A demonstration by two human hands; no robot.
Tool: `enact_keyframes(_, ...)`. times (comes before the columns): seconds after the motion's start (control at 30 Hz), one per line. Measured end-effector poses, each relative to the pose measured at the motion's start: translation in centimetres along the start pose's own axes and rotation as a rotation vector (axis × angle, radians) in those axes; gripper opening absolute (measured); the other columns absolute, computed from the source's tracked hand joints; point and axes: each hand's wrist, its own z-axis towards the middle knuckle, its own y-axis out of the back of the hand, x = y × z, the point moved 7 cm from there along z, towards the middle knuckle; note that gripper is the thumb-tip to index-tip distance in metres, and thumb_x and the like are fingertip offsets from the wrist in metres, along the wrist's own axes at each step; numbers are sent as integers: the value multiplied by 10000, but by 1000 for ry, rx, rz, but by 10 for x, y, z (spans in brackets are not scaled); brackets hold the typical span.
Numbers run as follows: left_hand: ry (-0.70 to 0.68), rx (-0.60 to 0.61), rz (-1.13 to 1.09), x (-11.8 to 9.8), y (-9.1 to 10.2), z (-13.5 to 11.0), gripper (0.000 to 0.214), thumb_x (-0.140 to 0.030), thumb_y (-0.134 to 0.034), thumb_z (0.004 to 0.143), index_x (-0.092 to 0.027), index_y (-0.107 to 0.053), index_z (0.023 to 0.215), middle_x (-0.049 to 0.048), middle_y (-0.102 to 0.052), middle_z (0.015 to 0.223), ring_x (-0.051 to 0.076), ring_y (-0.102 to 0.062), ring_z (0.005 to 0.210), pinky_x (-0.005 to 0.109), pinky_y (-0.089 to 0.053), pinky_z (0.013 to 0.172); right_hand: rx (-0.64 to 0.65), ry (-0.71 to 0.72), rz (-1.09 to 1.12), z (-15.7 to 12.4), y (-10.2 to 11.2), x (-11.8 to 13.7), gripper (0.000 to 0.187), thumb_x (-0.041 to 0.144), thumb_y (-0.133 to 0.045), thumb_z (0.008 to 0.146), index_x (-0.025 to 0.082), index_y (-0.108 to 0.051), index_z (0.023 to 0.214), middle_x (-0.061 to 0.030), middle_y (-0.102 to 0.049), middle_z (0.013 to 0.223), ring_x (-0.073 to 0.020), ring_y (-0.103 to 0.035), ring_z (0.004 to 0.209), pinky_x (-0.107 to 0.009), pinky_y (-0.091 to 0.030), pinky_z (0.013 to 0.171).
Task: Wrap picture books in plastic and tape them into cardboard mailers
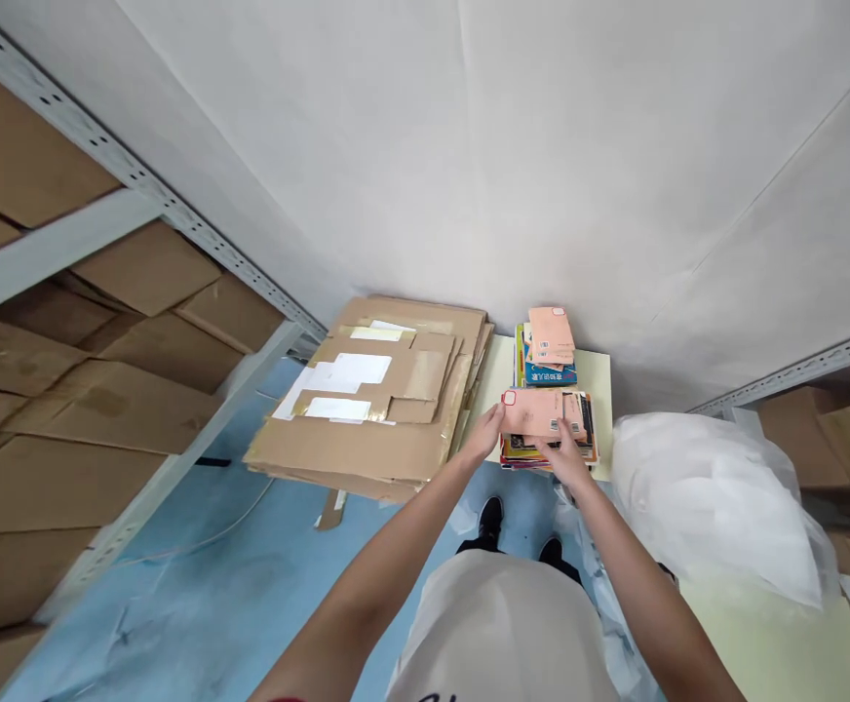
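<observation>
A thin pink booklet (pixel 531 414) with a small red-framed mark at its left end lies flat between my hands, above a stack of mixed books (pixel 590 444). My left hand (pixel 486 436) pinches its left edge. The fingers of my right hand (pixel 565 456) close on its lower right part, beside another pink cover with a barcode. Just behind stands a second stack, where several pink booklets (pixel 552 330) rest on a blue book (pixel 551 375). Both stacks sit on a pale yellow tabletop (pixel 600 375).
Flattened cardboard boxes (pixel 367 450) are piled left of the books. A shelving rack (pixel 239 385) filled with cartons (pixel 96 400) runs along the left. At the right are a bulging white plastic bag (pixel 710 497) and more cartons (pixel 797 434). A white wall (pixel 483 175) rises behind.
</observation>
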Motion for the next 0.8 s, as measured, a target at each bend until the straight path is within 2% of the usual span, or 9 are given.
enact_keyframes(0.07,-19,104,-57,-1,-6,4,655,-679,-378,892,-174,-668,1192,117,-658,1283,297,-567,1249,412,-425,1059,-9,12,-42,-1,-6,3,737,556,-673,718,268,-485,1370,-73,-471,1476,-288,-300,1453,-461,-274,1174)
enact_keyframes(0.13,-24,140,-79,-1,-6,5,615,-652,-411,891,-180,-674,1184,97,-683,1244,291,-587,1220,417,-425,1059,-32,27,-77,-5,-9,8,725,516,-670,725,255,-476,1374,-81,-456,1486,-285,-299,1454,-463,-266,1180)
enact_keyframes(0.3,72,74,-98,12,11,4,515,-587,-568,828,-142,-705,1047,123,-727,1121,295,-649,1091,447,-484,968,-94,83,-155,-15,-14,20,620,400,-650,752,207,-522,1327,-117,-469,1470,-303,-266,1464,-503,-247,1187)
enact_keyframes(0.4,155,12,-137,29,23,4,468,-550,-711,718,-132,-681,926,133,-748,983,266,-689,954,405,-531,857,-111,68,-215,-24,-17,22,583,346,-648,749,190,-550,1302,-139,-467,1470,-340,-252,1465,-554,-243,1176)
enact_keyframes(0.47,219,-15,-164,40,28,2,502,-522,-789,635,-129,-653,915,110,-747,852,238,-700,833,377,-545,775,-117,64,-225,-30,-18,22,552,320,-638,752,191,-571,1284,-136,-488,1453,-346,-268,1456,-565,-232,1176)
enact_keyframes(0.53,272,0,-219,49,28,0,565,-502,-836,577,-128,-640,953,78,-734,768,211,-695,751,360,-547,732,-128,77,-185,-35,-17,23,530,308,-620,759,197,-579,1276,-120,-521,1424,-323,-317,1436,-538,-240,1182)
enact_keyframes(0.6,298,53,-302,51,24,-3,589,-501,-852,551,-135,-644,964,68,-735,774,194,-692,742,356,-547,748,-154,68,-100,-38,-14,22,532,322,-606,764,204,-570,1282,-110,-546,1400,-295,-407,1383,-503,-293,1165)
enact_keyframes(0.7,319,130,-415,45,19,-8,565,-496,-874,503,-150,-662,895,69,-740,824,180,-687,765,345,-536,787,-203,-25,100,-36,-8,14,582,376,-629,745,191,-549,1291,-133,-573,1368,-284,-540,1256,-483,-417,1072)
enact_keyframes(0.8,321,180,-484,35,19,-13,587,-471,-907,439,-154,-674,874,55,-734,798,164,-674,741,315,-522,767,-230,-97,314,-32,-2,11,628,419,-706,687,184,-570,1253,-149,-605,1333,-289,-598,1173,-465,-473,1001)
